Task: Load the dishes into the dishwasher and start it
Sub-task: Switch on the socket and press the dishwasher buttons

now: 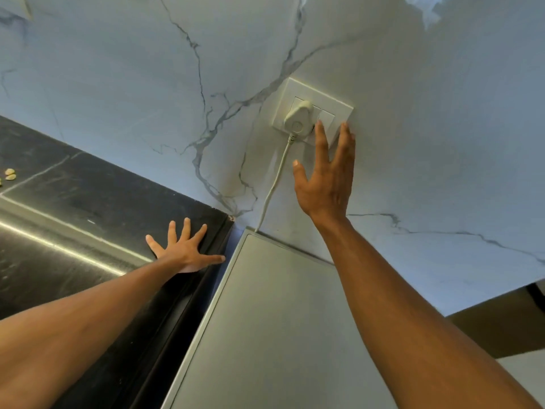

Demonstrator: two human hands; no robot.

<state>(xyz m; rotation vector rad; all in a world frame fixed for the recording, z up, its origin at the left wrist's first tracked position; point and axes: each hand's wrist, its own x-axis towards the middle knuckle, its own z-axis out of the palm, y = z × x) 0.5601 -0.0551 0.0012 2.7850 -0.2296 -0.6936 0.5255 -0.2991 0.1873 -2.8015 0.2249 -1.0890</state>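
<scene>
A white socket plate [317,109] with switches is set in the marble wall. A white plug [297,119] sits in it, and its cord [275,178] runs down behind the grey top of the dishwasher [274,335]. My right hand [326,178] is raised against the wall with straight fingers. Its fingertips reach the lower right of the plate, by the switches. My left hand [184,250] lies flat with spread fingers on the black counter [88,202], at its right edge. No dishes are in view.
The marble wall [413,143] fills the upper view. A steel sink edge [59,243] gleams on the left of the counter. Small pale scraps [10,174] lie at the counter's far left. A narrow gap separates the counter from the grey appliance top.
</scene>
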